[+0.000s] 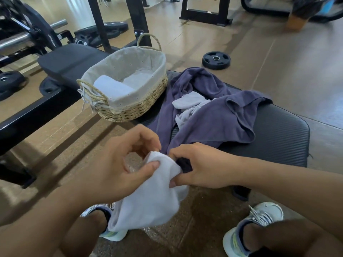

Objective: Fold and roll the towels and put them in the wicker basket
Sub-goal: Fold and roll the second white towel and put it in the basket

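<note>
The black padded gym bench in front of me carries everything, running from my 12 o'clock off to 2 o'clock. Sprawled across it at 1 o'clock is the big crumpled purple terry towel, with a small pale grey cloth bunched up in its folds. At 11 o'clock, on the bench's far left edge and just beside the purple towel, sits the oval woven wicker basket with a pale fabric liner; one rolled white towel already lies in its near end. A black rubber weight plate lies on the floor beyond, at 1 o'clock.

Closest to me, at 6 o'clock, the small white terry towel hangs limp over my knees. My left hand pinches its top edge between thumb and curled fingers; my right hand grips the same edge just beside it, thumb underneath (something dark shows under those fingers, I can't tell what).

It should be light, soft and floppy, not slippery. I judge the best hold is at the two top corners, so it drops flat for folding
</note>
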